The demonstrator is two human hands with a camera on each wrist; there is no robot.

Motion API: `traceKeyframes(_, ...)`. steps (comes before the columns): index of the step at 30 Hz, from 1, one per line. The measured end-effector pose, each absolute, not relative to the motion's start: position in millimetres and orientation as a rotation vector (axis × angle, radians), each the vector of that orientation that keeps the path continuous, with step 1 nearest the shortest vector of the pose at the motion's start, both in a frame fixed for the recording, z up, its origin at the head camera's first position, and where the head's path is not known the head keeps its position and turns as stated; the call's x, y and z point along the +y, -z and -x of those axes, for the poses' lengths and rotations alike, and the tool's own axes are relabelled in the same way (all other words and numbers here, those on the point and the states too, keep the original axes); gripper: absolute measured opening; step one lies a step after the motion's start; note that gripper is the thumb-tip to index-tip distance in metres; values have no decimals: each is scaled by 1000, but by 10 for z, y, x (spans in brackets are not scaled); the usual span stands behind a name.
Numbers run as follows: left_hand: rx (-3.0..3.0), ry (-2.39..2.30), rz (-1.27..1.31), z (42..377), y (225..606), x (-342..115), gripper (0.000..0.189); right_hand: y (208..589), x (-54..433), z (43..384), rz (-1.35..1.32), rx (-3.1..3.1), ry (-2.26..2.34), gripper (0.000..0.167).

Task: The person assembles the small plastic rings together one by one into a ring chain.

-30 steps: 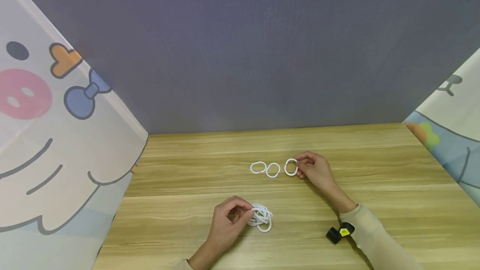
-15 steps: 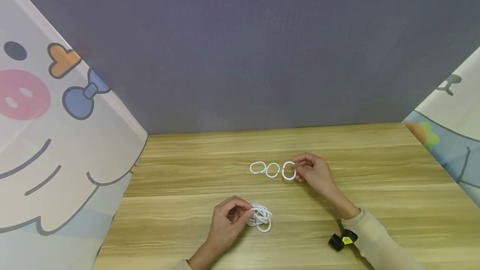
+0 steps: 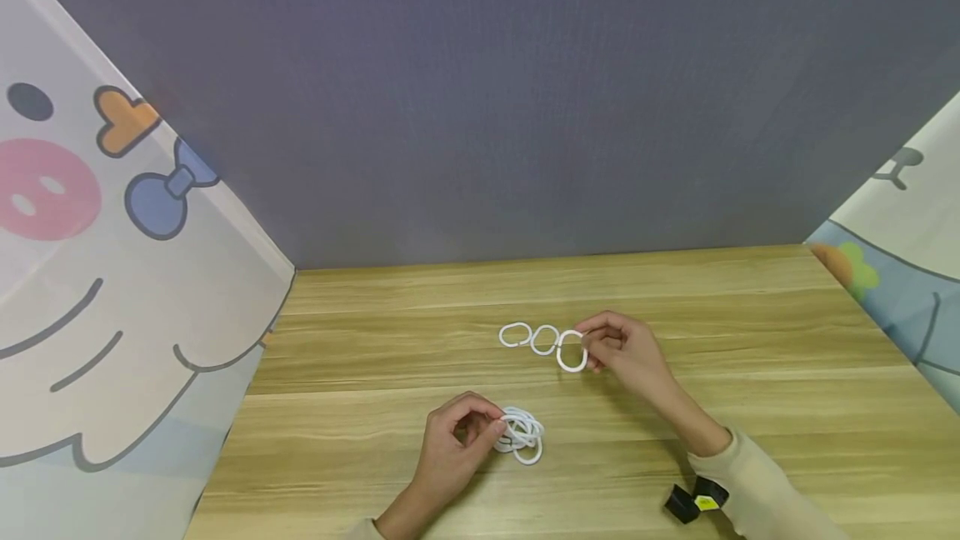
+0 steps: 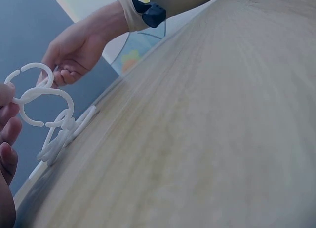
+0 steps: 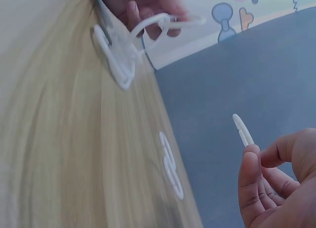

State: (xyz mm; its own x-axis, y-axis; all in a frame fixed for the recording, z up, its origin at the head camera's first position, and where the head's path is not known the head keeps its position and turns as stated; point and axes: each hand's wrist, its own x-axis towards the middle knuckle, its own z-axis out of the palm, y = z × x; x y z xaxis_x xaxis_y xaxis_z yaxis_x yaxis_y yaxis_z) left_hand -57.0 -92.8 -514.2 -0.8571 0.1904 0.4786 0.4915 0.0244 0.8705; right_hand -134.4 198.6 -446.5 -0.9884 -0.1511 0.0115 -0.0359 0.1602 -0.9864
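Note:
My left hand (image 3: 453,452) pinches a bundle of white plastic rings (image 3: 528,462) between thumb and forefinger, low over the table. Each ring has a small gap, and in the left wrist view linked rings (image 4: 70,102) hang from the fingertips onto the pile. Farther right, my right hand (image 3: 630,357) pinches a single white ring (image 3: 572,369), which the right wrist view shows edge-on, raised off the table. Two more rings, an oval one (image 3: 514,324) and a rounder one (image 3: 542,354), lie flat side by side, left of the right hand.
Beneath everything lies a wood-grain table (image 3: 360,423). A grey panel (image 3: 487,107) rises along its back edge. Cartoon-printed sheets (image 3: 225,298) flank both sides. A black device with a yellow mark (image 3: 697,500) is worn at the right wrist.
My right hand has shifted the single ring left and nearer to me, toward the left hand. My left hand and its bundle stay put, as do the two rings on the table.

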Motion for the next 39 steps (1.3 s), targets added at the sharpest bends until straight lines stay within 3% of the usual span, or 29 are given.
traceKeyframes(21, -1982, 1905, 799, 590, 5149, -920, 12, 4337, 1752, 993, 531, 2164, 1957, 19)
traceKeyframes(39, -2006, 1921, 773, 579, 5143, -923, 15, 4374, 1630, 855, 563, 2089, 1929, 18)
